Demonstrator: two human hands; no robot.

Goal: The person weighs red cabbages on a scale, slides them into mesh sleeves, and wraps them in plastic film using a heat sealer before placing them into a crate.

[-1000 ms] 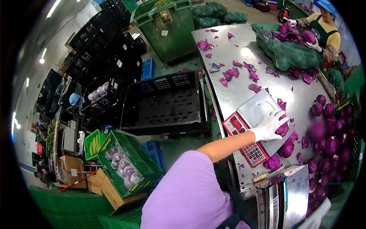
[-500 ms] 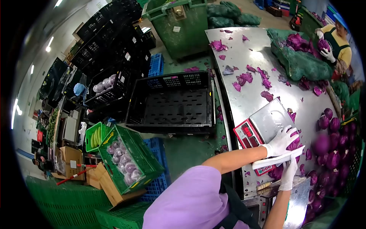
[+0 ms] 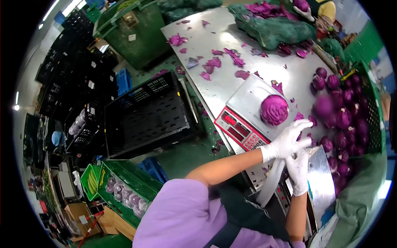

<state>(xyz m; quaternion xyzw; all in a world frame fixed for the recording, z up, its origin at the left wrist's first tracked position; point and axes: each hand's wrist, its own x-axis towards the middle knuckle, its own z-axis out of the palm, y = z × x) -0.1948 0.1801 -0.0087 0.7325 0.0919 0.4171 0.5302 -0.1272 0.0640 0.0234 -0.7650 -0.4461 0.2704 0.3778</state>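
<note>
A peeled purple cabbage (image 3: 274, 110) rests on the metal plate of the red-framed scale (image 3: 240, 129). My left hand (image 3: 288, 139), in a white glove, is just below the cabbage with its fingers spread, not touching it. Right beneath it, my gloved right hand (image 3: 297, 170) is bent closed at the top end of a limp white sleeve-like strip (image 3: 271, 184), which hangs down toward my apron. The two hands overlap, and the right fingertips are partly hidden.
Loose purple leaves (image 3: 214, 63) lie on the steel table (image 3: 198, 41). Many cabbages (image 3: 344, 119) are piled at right. A black crate (image 3: 149, 120) is at left, a green crate (image 3: 124, 175) below it. Across the table, a person's gloved hand (image 3: 305, 14) holds a cabbage near a green net sack (image 3: 273, 35).
My left hand has come off the cabbage and moved down to my right hand. The white strip has swung from lying across to hanging down. The view has shifted right.
</note>
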